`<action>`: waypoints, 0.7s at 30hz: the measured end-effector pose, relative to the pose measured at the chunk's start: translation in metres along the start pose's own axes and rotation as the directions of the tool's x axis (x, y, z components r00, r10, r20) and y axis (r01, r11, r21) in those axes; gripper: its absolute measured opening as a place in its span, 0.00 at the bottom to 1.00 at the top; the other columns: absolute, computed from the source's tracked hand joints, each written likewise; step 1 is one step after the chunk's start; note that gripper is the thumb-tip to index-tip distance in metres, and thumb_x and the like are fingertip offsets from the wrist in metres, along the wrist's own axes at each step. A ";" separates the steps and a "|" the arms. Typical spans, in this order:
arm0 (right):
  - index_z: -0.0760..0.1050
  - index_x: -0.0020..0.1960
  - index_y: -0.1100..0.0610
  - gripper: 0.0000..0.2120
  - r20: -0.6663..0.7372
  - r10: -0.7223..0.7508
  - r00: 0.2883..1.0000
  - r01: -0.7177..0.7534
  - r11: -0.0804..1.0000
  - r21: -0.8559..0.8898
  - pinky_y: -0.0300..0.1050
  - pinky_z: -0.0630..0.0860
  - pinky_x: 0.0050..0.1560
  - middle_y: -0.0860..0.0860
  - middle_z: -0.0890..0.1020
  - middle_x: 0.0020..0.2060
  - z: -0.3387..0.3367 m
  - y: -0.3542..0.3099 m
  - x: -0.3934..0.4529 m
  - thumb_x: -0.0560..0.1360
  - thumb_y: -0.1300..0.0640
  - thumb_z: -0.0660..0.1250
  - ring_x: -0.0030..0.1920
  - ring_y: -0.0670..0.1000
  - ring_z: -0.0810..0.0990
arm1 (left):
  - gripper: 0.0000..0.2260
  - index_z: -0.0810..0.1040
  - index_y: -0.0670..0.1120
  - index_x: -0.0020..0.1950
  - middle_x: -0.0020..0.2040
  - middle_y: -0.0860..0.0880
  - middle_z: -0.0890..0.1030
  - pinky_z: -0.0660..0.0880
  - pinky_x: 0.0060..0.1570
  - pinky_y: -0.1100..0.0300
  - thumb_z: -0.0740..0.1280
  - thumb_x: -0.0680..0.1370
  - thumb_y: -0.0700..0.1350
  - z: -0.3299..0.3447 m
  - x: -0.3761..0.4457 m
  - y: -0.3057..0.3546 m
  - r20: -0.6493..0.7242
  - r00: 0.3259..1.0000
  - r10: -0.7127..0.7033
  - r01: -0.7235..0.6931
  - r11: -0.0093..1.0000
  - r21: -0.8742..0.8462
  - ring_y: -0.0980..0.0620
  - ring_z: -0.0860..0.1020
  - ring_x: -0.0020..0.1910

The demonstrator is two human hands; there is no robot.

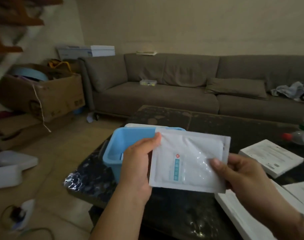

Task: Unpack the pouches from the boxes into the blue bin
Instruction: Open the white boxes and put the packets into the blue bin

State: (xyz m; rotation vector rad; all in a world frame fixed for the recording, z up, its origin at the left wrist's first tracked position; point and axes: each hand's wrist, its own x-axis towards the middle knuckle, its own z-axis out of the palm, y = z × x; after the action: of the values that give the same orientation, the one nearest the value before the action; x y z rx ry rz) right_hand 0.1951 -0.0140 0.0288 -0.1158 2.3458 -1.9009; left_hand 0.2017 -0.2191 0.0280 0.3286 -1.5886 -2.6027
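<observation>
A white pouch [187, 160] with a small red mark and a blue strip of print is held up flat above the dark table, partly covering the blue bin [120, 144]. My left hand [139, 163] grips its left edge, thumb on top near the upper corner. My right hand [246, 177] pinches its right side, thumb on the front. The blue bin stands at the table's left corner; something pale lies inside it, mostly hidden. A white box [272, 158] lies to the right, and another white box [262, 212] sits open under my right wrist.
The dark marbled table [182, 210] fills the foreground. A plastic bottle with a red cap [298, 137] lies at its right edge. Behind stands a grey sofa [182, 87]. Cardboard boxes [42, 94] and a white foam piece [9, 167] sit on the floor at left.
</observation>
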 end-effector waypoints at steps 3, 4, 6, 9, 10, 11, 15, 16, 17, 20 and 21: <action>0.81 0.48 0.52 0.09 0.095 0.024 0.995 -0.017 0.997 -0.072 0.43 0.81 0.33 0.48 0.87 0.40 0.015 -0.022 0.017 0.72 0.52 0.65 0.39 0.48 0.86 | 0.13 0.81 0.53 0.55 0.48 0.46 0.87 0.79 0.54 0.37 0.73 0.72 0.53 -0.016 0.008 0.010 -0.067 0.998 -0.022 0.016 0.996 -0.090 0.42 0.85 0.48; 0.81 0.49 0.52 0.10 0.122 0.017 0.992 -0.006 0.996 -0.091 0.45 0.81 0.36 0.48 0.87 0.41 0.019 -0.027 0.023 0.70 0.51 0.66 0.41 0.48 0.86 | 0.13 0.81 0.53 0.56 0.48 0.47 0.87 0.79 0.54 0.36 0.73 0.72 0.54 -0.021 0.011 0.014 -0.085 0.996 -0.008 0.002 0.997 -0.080 0.42 0.85 0.48; 0.81 0.50 0.53 0.14 0.150 0.005 0.989 0.013 0.993 -0.118 0.47 0.81 0.42 0.48 0.87 0.41 0.029 -0.039 0.036 0.68 0.49 0.66 0.42 0.48 0.86 | 0.14 0.81 0.52 0.57 0.49 0.48 0.87 0.80 0.53 0.39 0.72 0.73 0.55 -0.030 0.016 0.019 -0.132 0.991 0.029 -0.037 0.998 -0.058 0.45 0.86 0.48; 0.81 0.51 0.53 0.09 0.165 0.047 0.985 -0.019 0.986 -0.166 0.47 0.81 0.42 0.49 0.87 0.41 0.042 -0.054 0.061 0.74 0.52 0.66 0.42 0.49 0.86 | 0.07 0.82 0.50 0.51 0.48 0.49 0.85 0.81 0.46 0.52 0.69 0.77 0.52 -0.046 0.023 0.028 -0.314 0.934 0.172 -0.204 0.976 -0.070 0.51 0.84 0.47; 0.80 0.53 0.52 0.08 0.167 0.079 0.983 -0.047 0.981 -0.188 0.48 0.82 0.43 0.50 0.87 0.43 0.045 -0.057 0.073 0.76 0.54 0.66 0.44 0.51 0.86 | 0.05 0.81 0.51 0.50 0.49 0.50 0.83 0.79 0.45 0.55 0.68 0.78 0.50 -0.053 0.025 0.032 -0.388 0.896 0.214 -0.267 0.960 -0.087 0.51 0.83 0.48; 0.79 0.55 0.52 0.08 0.163 0.125 0.979 -0.090 0.975 -0.205 0.50 0.82 0.44 0.52 0.86 0.45 0.049 -0.060 0.083 0.77 0.56 0.66 0.45 0.53 0.85 | 0.03 0.80 0.52 0.50 0.50 0.50 0.82 0.77 0.46 0.57 0.67 0.79 0.49 -0.059 0.025 0.036 -0.446 0.863 0.237 -0.318 0.941 -0.115 0.51 0.82 0.50; 0.75 0.63 0.59 0.14 0.185 0.315 0.931 -0.277 0.939 -0.205 0.49 0.83 0.37 0.57 0.84 0.49 0.067 -0.063 0.116 0.78 0.61 0.65 0.47 0.55 0.83 | 0.04 0.80 0.49 0.51 0.48 0.50 0.81 0.75 0.45 0.58 0.66 0.80 0.46 -0.077 0.023 0.046 -0.513 0.828 0.229 -0.396 0.886 -0.244 0.50 0.80 0.49; 0.73 0.65 0.60 0.15 0.199 0.344 0.918 -0.302 0.929 -0.214 0.49 0.84 0.38 0.58 0.84 0.50 0.072 -0.060 0.121 0.78 0.61 0.65 0.48 0.55 0.83 | 0.04 0.80 0.48 0.50 0.47 0.50 0.81 0.75 0.44 0.58 0.66 0.79 0.46 -0.079 0.023 0.046 -0.516 0.827 0.222 -0.397 0.881 -0.257 0.51 0.80 0.48; 0.72 0.66 0.60 0.16 0.211 0.364 0.907 -0.316 0.920 -0.231 0.49 0.84 0.39 0.58 0.84 0.50 0.077 -0.058 0.125 0.78 0.61 0.65 0.48 0.56 0.83 | 0.04 0.80 0.48 0.49 0.45 0.50 0.81 0.75 0.44 0.58 0.66 0.79 0.45 -0.080 0.022 0.047 -0.516 0.828 0.218 -0.397 0.879 -0.266 0.50 0.79 0.46; 0.71 0.66 0.62 0.16 0.217 0.395 0.893 -0.333 0.903 -0.271 0.50 0.84 0.35 0.59 0.83 0.51 0.093 -0.050 0.136 0.79 0.63 0.64 0.46 0.56 0.83 | 0.04 0.80 0.48 0.50 0.45 0.49 0.81 0.75 0.43 0.58 0.66 0.79 0.45 -0.080 0.022 0.046 -0.523 0.827 0.207 -0.393 0.877 -0.275 0.51 0.80 0.45; 0.71 0.66 0.62 0.17 0.217 0.402 0.890 -0.339 0.899 -0.277 0.50 0.84 0.33 0.60 0.83 0.51 0.098 -0.047 0.140 0.78 0.63 0.64 0.46 0.56 0.84 | 0.04 0.80 0.48 0.51 0.45 0.49 0.81 0.75 0.43 0.58 0.67 0.79 0.45 -0.080 0.021 0.046 -0.526 0.825 0.204 -0.393 0.877 -0.276 0.51 0.80 0.46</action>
State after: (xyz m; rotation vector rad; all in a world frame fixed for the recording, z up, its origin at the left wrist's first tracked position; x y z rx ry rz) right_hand 0.0700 -0.1379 0.0485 0.0529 2.2002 -1.3390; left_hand 0.1966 -0.3139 0.0306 0.5828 -0.8720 -2.2603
